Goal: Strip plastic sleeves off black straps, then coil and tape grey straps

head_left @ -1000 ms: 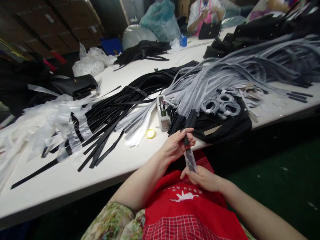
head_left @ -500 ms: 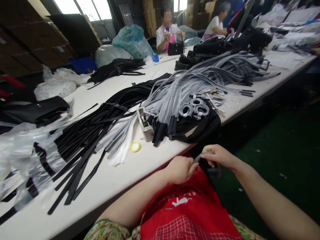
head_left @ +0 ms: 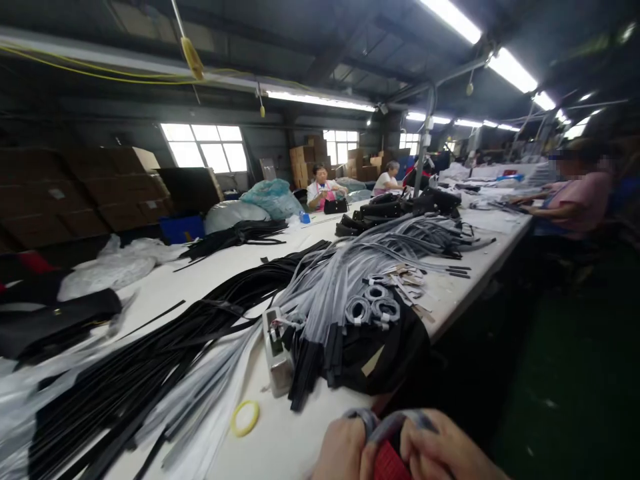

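At the bottom edge of the view, my left hand (head_left: 341, 448) is closed around a grey strap (head_left: 393, 423). The same strap runs across to my right hand (head_left: 440, 445), whose fingers are wrapped around it too; both hands are partly cut off and slightly blurred. Just beyond them on the table lies a black cloth bundle (head_left: 400, 350). Several coiled grey straps (head_left: 358, 311) rest on it. Left of these, a pile of long grey straps (head_left: 320, 293) with black ends spreads over the table. A small metal device (head_left: 277, 363) stands beside their ends.
The white table (head_left: 295, 427) runs away to the right. A yellow tape ring (head_left: 245, 419) lies near its front, with long black strips (head_left: 165, 360) to the left. Black bags (head_left: 385, 210) sit farther back. People work across the table and at the right (head_left: 583, 200).
The camera has tilted up, so my hands now appear lower and more of the room shows. The grey strap is still in both hands, which are closer together.
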Available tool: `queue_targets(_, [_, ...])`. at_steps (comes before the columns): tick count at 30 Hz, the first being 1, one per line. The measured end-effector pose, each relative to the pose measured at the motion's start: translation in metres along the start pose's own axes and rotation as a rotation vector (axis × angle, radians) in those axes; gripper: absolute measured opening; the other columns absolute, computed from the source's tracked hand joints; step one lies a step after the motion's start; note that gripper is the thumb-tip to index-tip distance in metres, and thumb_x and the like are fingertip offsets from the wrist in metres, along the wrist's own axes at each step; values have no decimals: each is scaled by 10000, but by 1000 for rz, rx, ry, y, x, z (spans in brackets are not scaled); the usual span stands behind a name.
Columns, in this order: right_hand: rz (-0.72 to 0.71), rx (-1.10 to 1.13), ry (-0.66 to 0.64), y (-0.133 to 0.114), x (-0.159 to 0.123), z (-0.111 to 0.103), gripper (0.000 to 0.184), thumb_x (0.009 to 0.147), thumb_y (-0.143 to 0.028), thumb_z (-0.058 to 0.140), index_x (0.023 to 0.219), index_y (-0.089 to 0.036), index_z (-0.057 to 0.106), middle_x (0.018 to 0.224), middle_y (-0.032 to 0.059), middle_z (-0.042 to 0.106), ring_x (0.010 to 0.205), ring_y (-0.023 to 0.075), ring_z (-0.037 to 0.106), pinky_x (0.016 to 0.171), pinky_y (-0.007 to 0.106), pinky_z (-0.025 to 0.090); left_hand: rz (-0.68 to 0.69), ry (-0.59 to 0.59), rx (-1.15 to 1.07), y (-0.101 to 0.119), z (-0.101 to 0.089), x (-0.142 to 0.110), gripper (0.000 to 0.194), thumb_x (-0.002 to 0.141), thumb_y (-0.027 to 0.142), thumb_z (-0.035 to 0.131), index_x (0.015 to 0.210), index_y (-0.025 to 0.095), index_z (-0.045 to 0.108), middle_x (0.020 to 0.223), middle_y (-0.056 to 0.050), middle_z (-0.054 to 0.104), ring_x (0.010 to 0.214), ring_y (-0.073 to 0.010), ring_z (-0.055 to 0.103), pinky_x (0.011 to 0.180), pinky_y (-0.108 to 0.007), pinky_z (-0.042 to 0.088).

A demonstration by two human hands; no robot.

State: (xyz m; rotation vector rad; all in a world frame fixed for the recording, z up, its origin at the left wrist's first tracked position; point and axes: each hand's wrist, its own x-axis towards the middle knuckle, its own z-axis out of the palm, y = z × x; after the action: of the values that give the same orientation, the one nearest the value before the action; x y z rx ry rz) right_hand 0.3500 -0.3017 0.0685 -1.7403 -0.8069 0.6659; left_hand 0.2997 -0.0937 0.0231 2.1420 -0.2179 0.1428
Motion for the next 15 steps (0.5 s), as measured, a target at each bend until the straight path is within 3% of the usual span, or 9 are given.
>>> queue_targets(2, [52,-97,268,-4,0,-28,443,867,-556,446,933,-205,707,557,21,578,456,182,556,492,338,490,-104,-115,-84,5,8,-2,658,835,741,299,652,214,646,564,-71,512,556,-219,515,576,-350,414])
queue_targets(3, [39,-172,406,-5,1,-35,407,829,-528,519,996,-204,700,724,75,661,618,231,637,588,377,530,-174,-174,-176,13,11,-1,715,826,775,254,579,206,609,491,-47,446,472,-184,449,507,-323,364])
queue_targets(5, [-48,-274,531,-2,6,-28,471,739,-461,644,1160,-250,655,1110,123,662,993,308,634,813,431,528,-275,-275,-404,35,11,7,793,814,813,161,565,193,588,427,-14,374,393,-145,359,444,-293,297])
queue_targets(6, [-76,-254,489,0,8,-16,496,734,-452,652,1199,-283,635,1189,106,638,1077,313,601,865,433,511,-301,-287,-514,46,8,12,811,815,815,127,611,190,601,419,-1,361,378,-141,348,433,-286,297])
queue_targets(8, [-50,-87,241,6,14,20,373,773,-486,615,1102,-322,679,1056,49,689,979,273,635,796,391,526,-278,-170,-633,62,-1,22,781,849,776,118,769,187,623,473,3,416,415,-156,417,466,-289,371])
queue_targets(11, [6,214,-153,5,10,62,293,771,-537,637,835,-266,731,716,0,669,669,170,621,624,285,497,-79,153,-405,63,-19,30,614,915,666,215,878,193,605,744,-78,598,741,-222,596,752,-368,483])
queue_targets(13, [38,409,-202,-4,-1,56,366,795,-552,627,807,-199,722,575,-9,601,504,106,538,559,243,462,63,154,-126,52,-26,27,527,919,605,297,873,186,613,893,-129,633,943,-273,588,905,-419,431])
queue_targets(15, [132,556,-53,-15,-7,21,442,865,-569,537,864,-154,689,433,-59,475,343,58,373,467,216,410,98,7,61,43,-28,19,489,887,590,372,821,176,624,818,-122,624,872,-279,589,848,-408,440])
